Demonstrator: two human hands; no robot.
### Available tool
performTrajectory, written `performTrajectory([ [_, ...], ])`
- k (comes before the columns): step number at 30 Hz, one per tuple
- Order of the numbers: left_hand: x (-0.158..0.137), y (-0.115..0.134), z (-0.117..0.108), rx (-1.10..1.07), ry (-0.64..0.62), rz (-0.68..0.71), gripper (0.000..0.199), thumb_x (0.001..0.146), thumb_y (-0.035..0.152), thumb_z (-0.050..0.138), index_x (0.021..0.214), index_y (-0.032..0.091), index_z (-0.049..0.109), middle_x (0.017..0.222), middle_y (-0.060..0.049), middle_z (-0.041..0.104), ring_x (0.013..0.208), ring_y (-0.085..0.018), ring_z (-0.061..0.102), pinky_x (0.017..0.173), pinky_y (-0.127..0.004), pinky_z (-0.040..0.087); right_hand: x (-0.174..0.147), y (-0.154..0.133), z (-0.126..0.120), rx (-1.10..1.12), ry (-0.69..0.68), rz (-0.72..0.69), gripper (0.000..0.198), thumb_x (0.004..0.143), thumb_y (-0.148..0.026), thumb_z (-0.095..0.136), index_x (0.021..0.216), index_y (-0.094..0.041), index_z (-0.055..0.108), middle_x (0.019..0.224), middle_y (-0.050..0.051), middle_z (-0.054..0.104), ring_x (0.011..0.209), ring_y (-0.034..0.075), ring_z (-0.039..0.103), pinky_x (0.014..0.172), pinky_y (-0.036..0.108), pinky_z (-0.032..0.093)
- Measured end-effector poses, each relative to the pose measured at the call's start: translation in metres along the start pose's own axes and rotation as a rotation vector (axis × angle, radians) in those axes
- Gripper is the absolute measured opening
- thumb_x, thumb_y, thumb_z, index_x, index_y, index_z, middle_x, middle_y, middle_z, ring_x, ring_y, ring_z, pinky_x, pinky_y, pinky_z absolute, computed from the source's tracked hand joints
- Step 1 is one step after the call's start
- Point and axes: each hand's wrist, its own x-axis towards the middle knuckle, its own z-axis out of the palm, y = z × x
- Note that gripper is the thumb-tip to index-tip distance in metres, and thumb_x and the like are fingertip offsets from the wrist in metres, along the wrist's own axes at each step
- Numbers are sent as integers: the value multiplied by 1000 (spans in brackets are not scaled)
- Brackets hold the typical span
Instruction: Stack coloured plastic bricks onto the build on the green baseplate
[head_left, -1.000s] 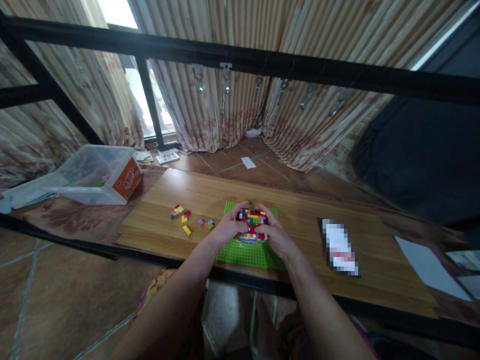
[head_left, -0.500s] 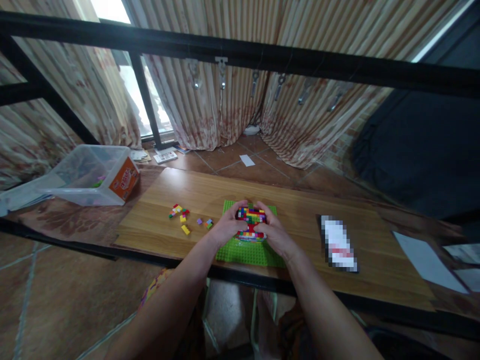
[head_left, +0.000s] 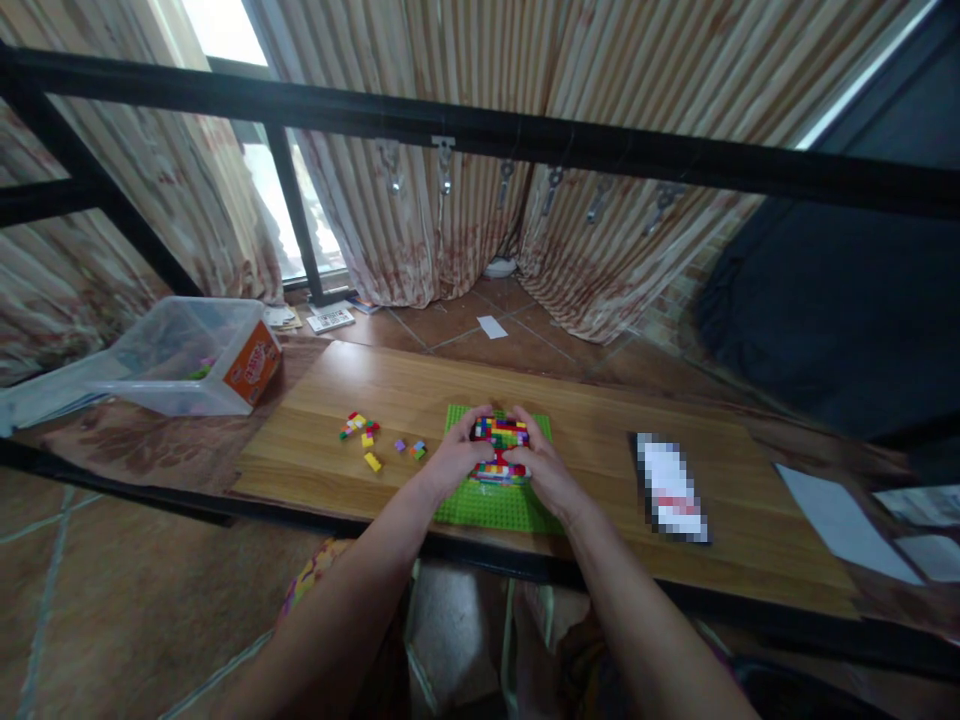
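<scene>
A block of multicoloured toy bricks [head_left: 501, 434] stands on a green studded baseplate [head_left: 495, 512]. My left hand [head_left: 454, 456] is closed around its left side, with the thumb on the near top part. On the right side my right hand [head_left: 546, 470] grips the same block, its thumb close to the left one. Fingers and palms hide both sides of the block. Left of the baseplate lie loose bricks: a yellow brick [head_left: 373, 462], a purple brick [head_left: 400, 445], a small blue, orange and green cluster [head_left: 418, 450] and a mixed heap [head_left: 358, 424].
The wooden board [head_left: 585, 420] lies on a low table. A clear plastic bin [head_left: 187, 395] with an orange label stands at the left. Toward the right lie a pixelated flat object [head_left: 671, 488] and white paper [head_left: 844, 520]. A black rail [head_left: 480, 130] crosses in front of the curtains.
The whole view has shifted slightly, so the rail sits lower in the picture. Both hands stay on the brick block in nearly the same pose.
</scene>
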Motion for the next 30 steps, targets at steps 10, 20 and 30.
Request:
performTrajectory([
  [10,3,-2,-14,-87,-82,26,69,47,3,57,113,21,67,131,-5,64,119,-25,56,101,-34,42,-1,0,-3,-25,-51,-3,86,57,-21,76,138,-35,52,145,1,50,126,27,53,111,46,39],
  [20,4,-1,-17,-91,-172,34,70,48,2,60,115,21,66,121,-4,68,105,-22,62,95,-34,45,0,0,-6,-44,-55,-8,85,55,-16,72,136,-35,56,140,0,54,128,28,52,113,48,36],
  [30,3,2,-17,-78,-156,9,71,49,0,61,116,21,66,121,-4,67,108,-23,62,97,-35,45,0,0,-6,-36,-54,-3,84,55,-15,72,135,-35,56,140,0,54,127,28,53,113,48,38],
])
